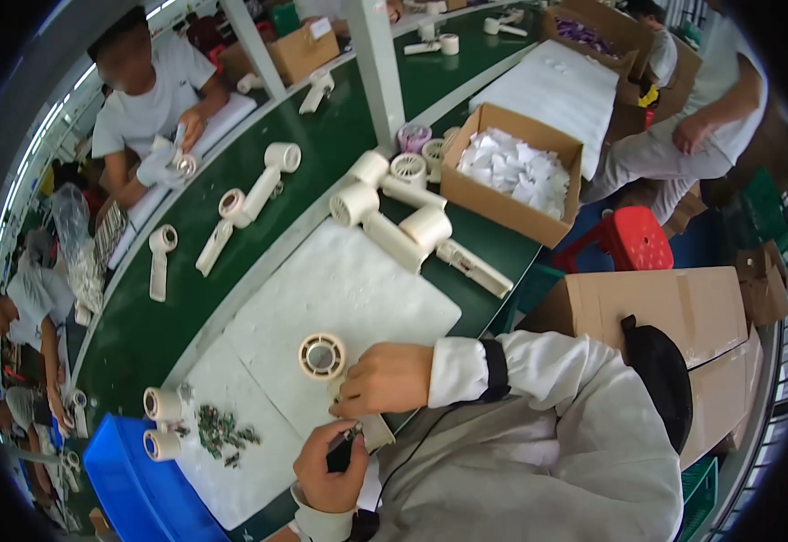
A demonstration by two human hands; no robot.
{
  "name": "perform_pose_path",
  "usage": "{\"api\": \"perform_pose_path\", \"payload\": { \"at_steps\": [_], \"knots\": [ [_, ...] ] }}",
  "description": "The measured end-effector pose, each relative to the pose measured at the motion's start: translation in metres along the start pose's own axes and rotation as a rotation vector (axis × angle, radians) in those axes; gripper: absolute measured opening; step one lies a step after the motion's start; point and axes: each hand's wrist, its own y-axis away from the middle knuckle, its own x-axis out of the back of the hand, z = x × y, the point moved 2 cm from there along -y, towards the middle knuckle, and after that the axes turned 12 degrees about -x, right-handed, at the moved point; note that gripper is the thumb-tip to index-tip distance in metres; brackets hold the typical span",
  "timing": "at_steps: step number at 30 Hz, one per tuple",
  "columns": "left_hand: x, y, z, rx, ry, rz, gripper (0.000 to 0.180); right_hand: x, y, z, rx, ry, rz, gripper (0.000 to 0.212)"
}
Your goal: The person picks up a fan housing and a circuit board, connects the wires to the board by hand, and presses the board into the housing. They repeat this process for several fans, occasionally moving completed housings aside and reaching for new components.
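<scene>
A cream handheld fan [321, 357] lies at the near edge of the white foam sheet, its round open head pointing away from me. My right hand [387, 379] is closed over its handle, hiding most of it. Beside the handle's lower end, my left hand [329, 468] pinches a small black piece [343, 450] with a metallic part between thumb and fingers. What exactly that piece is cannot be made out. A pile of small green circuit boards [222, 432] lies to the left on the foam, next to two cream fan heads [162, 425].
A blue bin [145, 479] stands at the left. Several cream fans [394, 212] lie beyond the foam sheet [321, 280], near a cardboard box [502, 172] of white pieces. More fans [249, 199] rest on the green belt. Co-workers sit across it. A red stool [633, 239] stands right.
</scene>
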Motion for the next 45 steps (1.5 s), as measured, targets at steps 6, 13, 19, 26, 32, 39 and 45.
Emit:
{"api": "perform_pose_path", "payload": {
  "at_steps": [6,13,19,26,32,39,45],
  "knots": [
    [-0.005,0.009,-0.020,-0.005,0.139,0.125,0.028,-0.002,-0.002,-0.012,-0.287,-0.266,0.039,0.016],
    [0.009,0.007,-0.046,0.092,0.235,0.486,0.031,-0.009,-0.005,-0.016,-0.340,-0.382,0.149,0.011],
    [0.009,0.014,-0.043,0.100,0.418,0.540,0.035,0.013,-0.005,-0.018,-0.461,-0.678,0.051,0.010],
    [0.011,0.008,-0.042,0.076,0.560,0.392,0.033,0.015,-0.010,-0.022,-0.436,-0.635,0.013,0.012],
    [0.007,0.010,-0.043,-0.003,0.532,0.300,0.030,0.017,-0.010,-0.025,-0.434,-0.585,0.033,0.013],
    [0.009,0.006,-0.046,-0.112,0.293,0.218,0.027,0.016,-0.008,-0.022,-0.377,-0.501,0.026,0.014],
    [0.019,0.011,-0.042,-0.017,0.531,0.144,0.026,0.018,-0.008,-0.024,-0.332,-0.623,-0.027,0.015]
  ]
}}
